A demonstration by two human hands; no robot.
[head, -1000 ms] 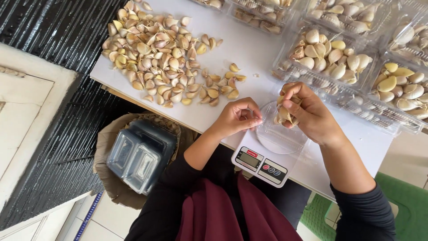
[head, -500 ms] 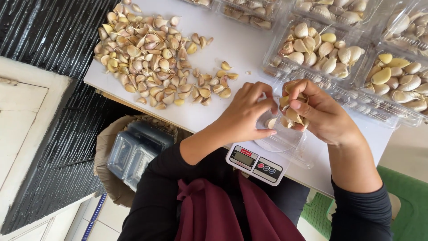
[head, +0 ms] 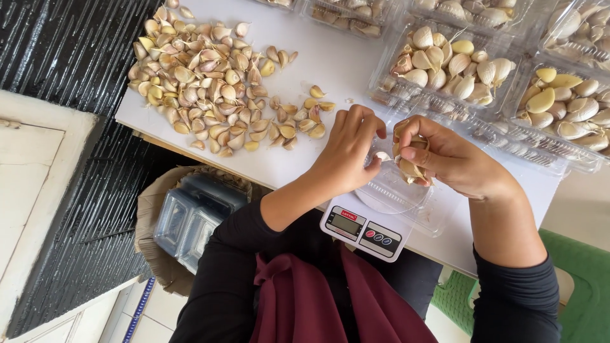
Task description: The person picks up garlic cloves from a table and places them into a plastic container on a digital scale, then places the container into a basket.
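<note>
The right hand [head: 454, 162] is cupped and closed around a small handful of garlic cloves [head: 408, 166], fingers curled over them. The left hand [head: 348, 152] meets it from the side, thumb and fingertips pinched on a single clove [head: 382, 155] at the edge of that handful. Both hands hover directly above a clear plastic tray [head: 397, 194] that sits on a small white kitchen scale [head: 362, 232].

The cloves appear light, hard and dry. Their papery skins likely flake and slide, so a firm pinch across the plump middle of a clove suits better than a hold at the tapered tip. The tray looks thin and flexible and would probably buckle if pressed.

Beyond the hands, on the far side, stand filled clear containers [head: 448, 63] of peeled cloves, close to the knuckles. To the left of the grip lies a loose pile of cloves [head: 203, 76] on the white table [head: 305, 57]. Below the table edge, empty stacked containers [head: 190, 219] rest in a basket.
</note>
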